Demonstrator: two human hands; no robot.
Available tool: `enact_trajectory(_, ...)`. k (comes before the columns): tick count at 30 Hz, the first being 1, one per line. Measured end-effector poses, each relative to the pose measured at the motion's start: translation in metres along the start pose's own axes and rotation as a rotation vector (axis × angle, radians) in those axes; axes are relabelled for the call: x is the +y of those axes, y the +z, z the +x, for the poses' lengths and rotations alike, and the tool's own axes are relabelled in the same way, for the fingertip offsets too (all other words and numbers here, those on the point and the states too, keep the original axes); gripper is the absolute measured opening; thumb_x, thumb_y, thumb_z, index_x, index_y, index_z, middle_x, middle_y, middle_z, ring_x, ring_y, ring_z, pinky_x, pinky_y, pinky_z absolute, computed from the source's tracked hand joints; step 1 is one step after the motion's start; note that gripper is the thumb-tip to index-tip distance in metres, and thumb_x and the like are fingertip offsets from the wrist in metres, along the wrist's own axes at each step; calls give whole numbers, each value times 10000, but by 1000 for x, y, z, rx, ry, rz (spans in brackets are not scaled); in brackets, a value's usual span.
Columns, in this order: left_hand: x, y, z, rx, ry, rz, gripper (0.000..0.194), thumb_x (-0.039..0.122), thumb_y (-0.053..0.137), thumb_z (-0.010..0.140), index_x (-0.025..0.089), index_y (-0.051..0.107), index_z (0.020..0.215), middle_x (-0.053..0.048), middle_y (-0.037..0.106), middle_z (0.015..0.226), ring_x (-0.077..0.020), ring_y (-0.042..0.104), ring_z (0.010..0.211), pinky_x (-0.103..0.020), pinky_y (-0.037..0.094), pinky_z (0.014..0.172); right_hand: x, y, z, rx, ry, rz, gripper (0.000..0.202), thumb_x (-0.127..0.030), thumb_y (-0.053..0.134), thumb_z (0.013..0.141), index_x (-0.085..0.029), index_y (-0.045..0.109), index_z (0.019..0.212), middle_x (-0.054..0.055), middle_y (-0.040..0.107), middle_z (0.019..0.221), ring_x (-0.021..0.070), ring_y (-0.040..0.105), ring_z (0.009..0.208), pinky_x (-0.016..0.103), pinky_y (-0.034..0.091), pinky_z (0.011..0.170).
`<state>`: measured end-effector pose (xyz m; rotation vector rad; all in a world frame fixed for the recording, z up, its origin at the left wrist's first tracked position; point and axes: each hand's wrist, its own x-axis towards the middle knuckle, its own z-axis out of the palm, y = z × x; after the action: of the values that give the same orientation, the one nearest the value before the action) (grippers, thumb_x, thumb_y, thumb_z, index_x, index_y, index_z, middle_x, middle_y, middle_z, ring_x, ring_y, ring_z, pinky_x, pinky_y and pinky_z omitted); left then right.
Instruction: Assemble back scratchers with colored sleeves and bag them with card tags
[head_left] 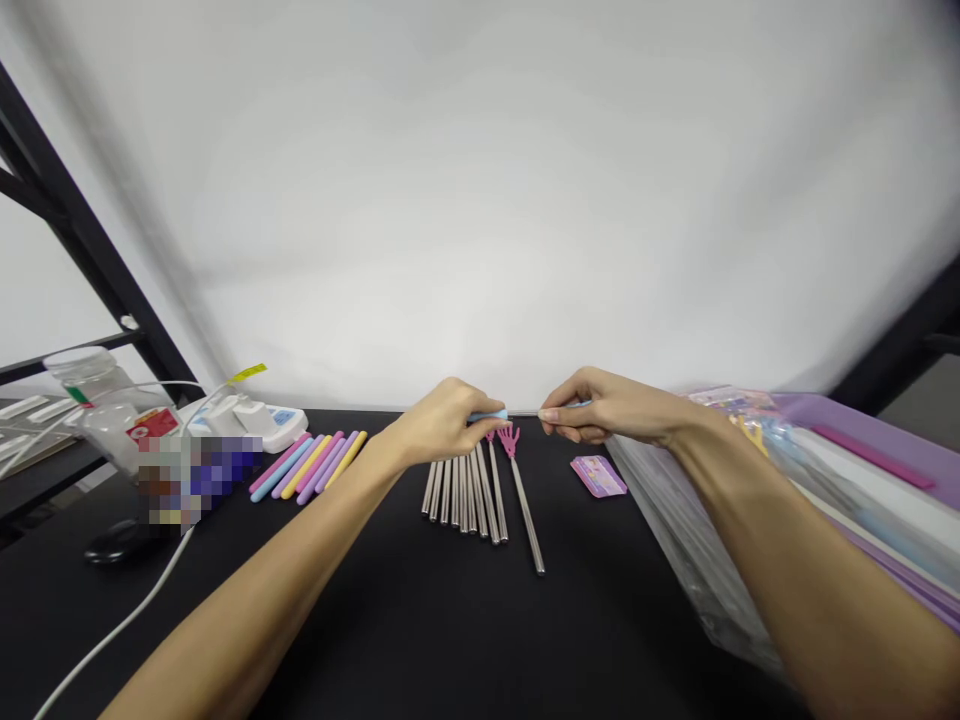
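My left hand is closed around a light blue piece whose end sticks out between thumb and fingers. Opposite it, my right hand pinches a thin metal rod spanning the gap between the hands; a bit of light blue shows in its fingers too. Under the hands lies a back scratcher with a pink claw head and a silver shaft. Beside it, several silver metal tubes lie in a row, their far ends partly hidden by my left hand.
Several pastel sticks lie left of my left arm. A small purple card is near my right hand. Clear plastic bags and a purple bin stand right. A power strip, jar and white cable occupy the left.
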<state>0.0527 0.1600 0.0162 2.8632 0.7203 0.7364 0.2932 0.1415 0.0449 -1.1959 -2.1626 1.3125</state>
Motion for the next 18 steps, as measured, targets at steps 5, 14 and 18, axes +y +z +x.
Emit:
enact_trajectory(5, 1, 8, 2, 62, 25, 198, 321, 313, 472, 963, 150, 671, 771, -6, 534, 588, -115, 433, 522, -278, 300, 552, 8, 0, 5, -29, 36, 154, 352, -457, 712, 785, -118, 640, 720, -39, 482, 536, 44, 292, 438, 249, 185, 449)
enact_trajectory(14, -8, -10, -5, -71, 8, 199, 269, 319, 503, 957, 180, 726, 1014, -63, 735, 878, -170, 655, 760, -273, 424, 675, 7, 3, 9, -68, -92, -126, 408, -542, 575, 864, -151, 669, 796, 6, 597, 632, 107, 493, 516, 265, 400, 545)
enact_trajectory(18, -15, -20, -12, -113, -68, 129, 249, 300, 542, 918, 186, 754, 982, -66, 741, 815, -161, 656, 716, -266, 437, 664, 8, -8, 3, -34, -29, -400, 375, -497, 561, 867, -168, 693, 742, 51, 705, 746, 186, 625, 711, 295, 441, 674)
